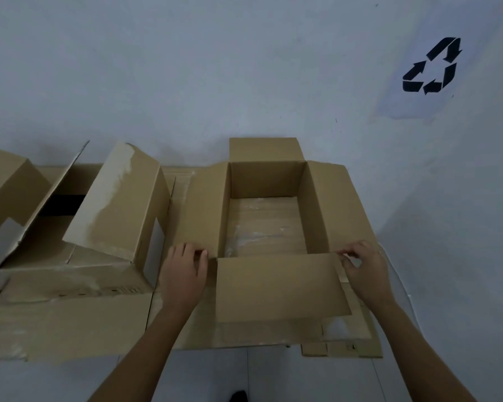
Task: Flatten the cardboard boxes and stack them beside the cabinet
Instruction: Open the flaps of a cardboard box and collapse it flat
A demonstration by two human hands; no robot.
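My fingers [346, 254] on the right hand [366, 271] are curled and pinching the near right corner of the open box [267, 178], just where its near flap [279, 285] meets the right flap [340, 204]. My left hand [183, 271] mirrors it at the near left corner, fingertips bent and nipping the edge of the left flap [204, 210].

The box stands upright in front of me with all four flaps splayed outward (the far flap [265, 149] leans up against the wall [186, 68]). Pale patches streak its bottom, possibly old tape, though the view is too soft to say.

It sits on flattened cardboard [70, 320] spread over the floor [273, 378]. Just beside it on the left lies a second box [119, 204], tipped over, with its flaps hanging open. A third box [3, 192] shows at the far left edge. On the wall, up to the right, is a black recycling symbol [431, 66].
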